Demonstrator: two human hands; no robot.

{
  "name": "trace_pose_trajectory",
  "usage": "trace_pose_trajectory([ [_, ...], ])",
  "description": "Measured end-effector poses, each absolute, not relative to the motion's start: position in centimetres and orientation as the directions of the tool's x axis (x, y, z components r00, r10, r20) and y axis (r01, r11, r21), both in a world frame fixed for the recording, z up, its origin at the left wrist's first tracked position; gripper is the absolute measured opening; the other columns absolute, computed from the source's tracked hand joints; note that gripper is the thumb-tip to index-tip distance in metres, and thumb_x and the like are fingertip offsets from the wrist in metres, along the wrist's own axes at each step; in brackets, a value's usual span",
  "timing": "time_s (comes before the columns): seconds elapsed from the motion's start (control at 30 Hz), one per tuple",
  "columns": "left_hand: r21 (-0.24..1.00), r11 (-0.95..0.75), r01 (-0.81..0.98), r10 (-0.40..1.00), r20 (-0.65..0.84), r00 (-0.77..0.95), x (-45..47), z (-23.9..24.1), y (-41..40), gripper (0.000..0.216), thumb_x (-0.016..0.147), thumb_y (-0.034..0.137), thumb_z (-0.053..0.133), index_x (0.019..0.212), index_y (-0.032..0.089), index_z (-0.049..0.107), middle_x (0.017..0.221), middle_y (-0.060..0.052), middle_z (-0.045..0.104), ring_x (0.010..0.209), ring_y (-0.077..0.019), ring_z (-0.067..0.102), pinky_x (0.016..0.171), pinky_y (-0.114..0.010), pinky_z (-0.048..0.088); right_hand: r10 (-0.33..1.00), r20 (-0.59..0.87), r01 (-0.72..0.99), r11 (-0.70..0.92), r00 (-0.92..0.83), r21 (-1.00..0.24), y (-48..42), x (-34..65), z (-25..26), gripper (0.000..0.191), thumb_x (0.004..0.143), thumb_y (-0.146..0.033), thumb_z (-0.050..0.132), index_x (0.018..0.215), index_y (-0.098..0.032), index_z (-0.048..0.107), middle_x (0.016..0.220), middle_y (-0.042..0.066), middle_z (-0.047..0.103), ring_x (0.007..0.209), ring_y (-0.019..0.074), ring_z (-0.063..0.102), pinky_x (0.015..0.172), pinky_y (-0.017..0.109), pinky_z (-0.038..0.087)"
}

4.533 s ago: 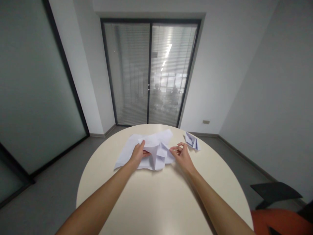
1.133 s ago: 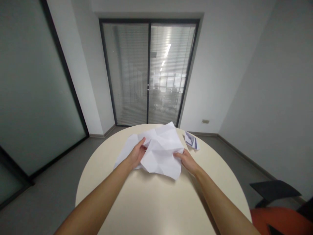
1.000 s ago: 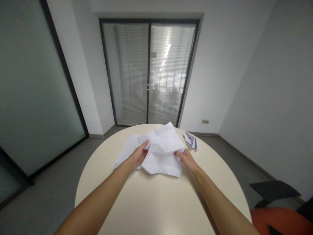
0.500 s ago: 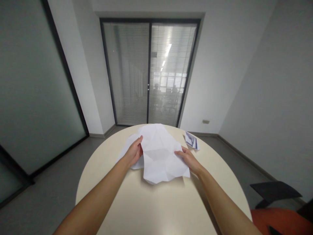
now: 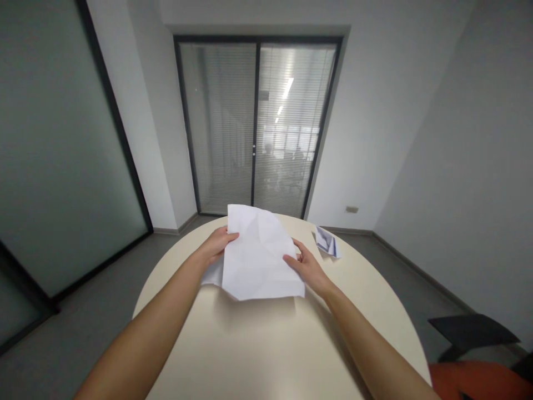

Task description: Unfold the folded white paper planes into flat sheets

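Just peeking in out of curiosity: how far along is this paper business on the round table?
Looks done: a small folded white paper piece lies at the far right of the round cream table. In hand: the left hand and right hand hold a creased white paper sheet opened out, lifted at its near edge. Left: more white paper lies underneath.

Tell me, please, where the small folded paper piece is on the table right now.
In the head view, the small folded paper piece lies near the far right edge of the round table, just beyond the right hand and apart from the creased sheet both hands hold.
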State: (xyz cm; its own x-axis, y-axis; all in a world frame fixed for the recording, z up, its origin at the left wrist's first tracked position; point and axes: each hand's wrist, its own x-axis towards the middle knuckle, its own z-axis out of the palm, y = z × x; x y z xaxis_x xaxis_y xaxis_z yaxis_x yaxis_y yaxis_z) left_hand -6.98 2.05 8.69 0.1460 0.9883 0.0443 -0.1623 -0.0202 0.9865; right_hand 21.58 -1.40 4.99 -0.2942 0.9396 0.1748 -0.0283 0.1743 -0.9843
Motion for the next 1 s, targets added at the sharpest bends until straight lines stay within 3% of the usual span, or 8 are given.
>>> trace_pose_trajectory([
  [0.1, 0.984, -0.103, 0.142, 0.995, 0.101, 0.021, -8.8, 8.7, 5.1, 0.044, 0.072, 0.028, 0.075, 0.113, 0.012, 0.068, 0.104, -0.013, 0.076, 0.085, -0.0277, 0.073, 0.073, -0.036, 0.057, 0.917, 0.156, 0.104, 0.207, -0.366, -0.973, -0.7, 21.2, 5.6, 0.079, 0.080, -0.042, 0.073, 0.146, -0.022, 0.034, 0.097, 0.006, 0.074, 0.069, 0.0185, 0.069, 0.051, 0.024, 0.049],
  [0.2, 0.778, -0.131, 0.615, 0.975, 0.215, -0.064, -10.2, 7.9, 7.8, 0.038, 0.079, 0.032, 0.068, 0.111, 0.012, 0.069, 0.109, -0.012, 0.075, 0.099, -0.0291, 0.070, 0.083, -0.034, 0.054, 0.914, 0.123, 0.381, 0.280, -0.385, -0.881, 1.1, 22.8, 5.7, 0.048, 0.088, -0.036, 0.061, 0.132, -0.018, 0.053, 0.098, 0.008, 0.074, 0.067, 0.0174, 0.068, 0.056, 0.027, 0.049],
  [0.4, 0.645, -0.073, 0.761, 0.965, 0.238, -0.109, -11.5, 4.6, 9.0, 0.051, 0.085, 0.027, 0.062, 0.133, 0.012, 0.056, 0.130, -0.017, 0.065, 0.122, -0.0310, 0.059, 0.102, -0.039, 0.044, 0.906, 0.394, 0.949, 0.247, -0.154, -0.198, 4.7, 31.4, 5.0, 0.035, 0.089, -0.023, 0.056, 0.121, -0.017, 0.068, 0.130, 0.015, 0.064, 0.116, 0.0282, 0.060, 0.099, 0.041, 0.046],
  [0.53, 0.286, 0.042, 0.957, 0.974, 0.201, -0.103, -11.7, 2.9, 8.3, 0.064, 0.094, 0.036, 0.052, 0.150, 0.012, 0.033, 0.130, -0.021, 0.063, 0.119, -0.0346, 0.061, 0.096, -0.044, 0.046, 0.925, 0.294, 0.968, 0.206, -0.241, 0.144, 5.1, 35.2, 3.9, 0.046, 0.083, -0.026, 0.066, 0.129, -0.022, 0.066, 0.147, 0.013, 0.051, 0.136, 0.0340, 0.042, 0.105, 0.045, 0.040],
  [0.67, 0.171, -0.013, 0.985, 0.963, 0.267, -0.033, -10.1, 3.2, 7.9, 0.063, 0.089, 0.029, 0.057, 0.147, 0.010, 0.039, 0.151, -0.022, 0.043, 0.134, -0.0362, 0.048, 0.104, -0.044, 0.041, 0.917, 0.277, 0.940, 0.214, -0.287, 0.265, 4.9, 35.6, 3.2, 0.029, 0.090, -0.015, 0.053, 0.112, -0.017, 0.073, 0.134, 0.015, 0.062, 0.127, 0.0331, 0.049, 0.094, 0.043, 0.045],
  [0.8, 0.501, -0.173, 0.848, 0.962, 0.272, 0.036, -4.8, 4.8, 6.8, 0.046, 0.089, 0.032, 0.058, 0.131, 0.013, 0.056, 0.142, -0.018, 0.054, 0.127, -0.0309, 0.055, 0.104, -0.038, 0.042, 0.827, 0.418, 0.920, 0.278, -0.375, 0.276, 4.1, 34.1, 4.1, 0.028, 0.098, -0.018, 0.046, 0.098, -0.015, 0.073, 0.106, 0.016, 0.072, 0.106, 0.0294, 0.059, 0.086, 0.038, 0.047],
  [0.9, 0.896, -0.019, 0.443, 0.998, -0.012, 0.066, 0.6, 6.0, 4.5, 0.047, 0.092, 0.052, 0.053, 0.124, 0.017, 0.057, 0.128, -0.016, 0.065, 0.096, -0.0262, 0.071, 0.078, -0.034, 0.054, 0.662, 0.583, 0.876, 0.430, -0.471, 0.220, 2.2, 32.1, 5.1, 0.025, 0.101, -0.023, 0.046, 0.099, -0.017, 0.071, 0.102, 0.011, 0.073, 0.097, 0.0251, 0.062, 0.085, 0.036, 0.048],
  [1.0, 0.989, 0.127, 0.072, 0.972, -0.138, 0.192, 5.0, 6.6, 1.3, 0.058, 0.084, 0.060, 0.064, 0.123, 0.019, 0.054, 0.129, -0.017, 0.064, 0.092, -0.0243, 0.072, 0.065, -0.028, 0.055, 0.489, 0.683, 0.764, 0.626, -0.543, 0.159, -0.9, 29.7, 5.5, 0.023, 0.102, -0.025, 0.047, 0.099, -0.019, 0.069, 0.096, 0.010, 0.073, 0.092, 0.0217, 0.063, 0.082, 0.034, 0.050],
])
